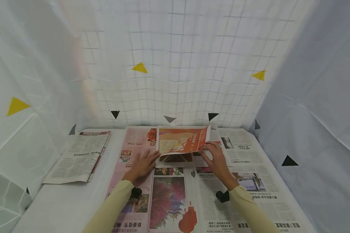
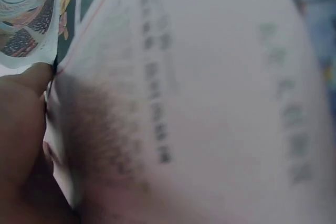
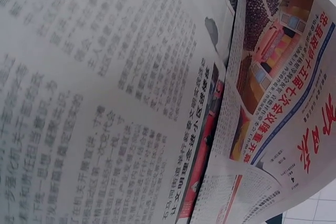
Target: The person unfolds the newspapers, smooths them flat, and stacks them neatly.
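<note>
In the head view a folded newspaper (image 1: 178,139) with an orange printed page lies toward the back of the table, its near right side lifted and curved. My right hand (image 1: 217,158) pinches that raised edge between thumb and fingers. At the folded newspaper's left edge, my left hand (image 1: 144,165) rests with fingers spread, the fingertips touching the paper. Beneath is a large open newspaper sheet (image 1: 210,207). The left wrist view catches part of the left hand (image 2: 23,124) beside blurred newsprint. The right wrist view has the bent newspaper (image 3: 283,72) but not the fingers.
Another folded newspaper stack (image 1: 75,158) lies on the white table (image 1: 61,200) at the left. White sheeting with a grid (image 1: 178,64) rises behind the table, and plain sheets stand at both sides. Yellow and black triangles mark the sheeting.
</note>
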Motion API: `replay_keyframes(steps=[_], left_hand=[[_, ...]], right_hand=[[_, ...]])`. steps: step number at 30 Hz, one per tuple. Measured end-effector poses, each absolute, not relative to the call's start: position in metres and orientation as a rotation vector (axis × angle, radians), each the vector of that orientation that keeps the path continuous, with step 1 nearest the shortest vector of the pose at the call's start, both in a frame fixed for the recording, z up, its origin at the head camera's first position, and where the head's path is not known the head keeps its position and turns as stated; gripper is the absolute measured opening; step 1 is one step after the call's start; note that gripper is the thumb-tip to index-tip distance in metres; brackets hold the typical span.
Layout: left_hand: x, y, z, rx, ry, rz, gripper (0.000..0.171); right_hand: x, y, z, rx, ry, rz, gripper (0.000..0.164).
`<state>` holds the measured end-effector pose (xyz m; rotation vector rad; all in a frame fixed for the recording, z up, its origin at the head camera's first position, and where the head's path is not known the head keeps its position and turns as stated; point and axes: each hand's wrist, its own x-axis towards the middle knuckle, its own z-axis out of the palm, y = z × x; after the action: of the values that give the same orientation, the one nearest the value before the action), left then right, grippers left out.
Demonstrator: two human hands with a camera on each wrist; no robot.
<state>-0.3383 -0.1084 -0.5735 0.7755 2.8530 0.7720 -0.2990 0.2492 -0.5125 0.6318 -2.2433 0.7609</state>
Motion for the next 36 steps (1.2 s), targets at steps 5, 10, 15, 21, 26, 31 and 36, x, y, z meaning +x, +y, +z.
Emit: replay_keyframes(steps=[5, 10, 15, 21, 26, 31, 36], left_hand=[[-0.338, -0.108, -0.579, 0.794, 2.868, 0.765, 0.056], [-0.339, -0.107, -0.584, 0.825, 2.896, 0.782, 0.056], [-0.338, -0.108, -0.588, 0.817, 2.923, 0.741, 0.057], [-0.338, -0.107, -0.583, 0.8, 2.903, 0.752, 0.056], [-0.338, -0.108, -0.582, 0.813, 2.887, 0.777, 0.056], [-0.338, -0.109, -0.582, 0.826, 2.892, 0.778, 0.057], [-0.337, -0.108, -0.579, 0.788, 2.894, 0.756, 0.058]], right_hand=[[-0.296, 0.248, -0.507, 0.645, -2.239, 0.75, 0.025], [-0.295, 0.244, -0.501, 0.663, -2.204, 0.718, 0.031], [-0.293, 0.235, -0.489, 0.736, -2.132, 0.719, 0.033], [-0.287, 0.223, -0.473, 0.807, -2.09, 0.701, 0.033], [-0.283, 0.215, -0.463, 0.842, -2.052, 0.664, 0.033], [-0.275, 0.207, -0.454, 0.854, -2.058, 0.585, 0.022], [-0.271, 0.199, -0.454, 0.862, -2.107, 0.456, 0.023]])
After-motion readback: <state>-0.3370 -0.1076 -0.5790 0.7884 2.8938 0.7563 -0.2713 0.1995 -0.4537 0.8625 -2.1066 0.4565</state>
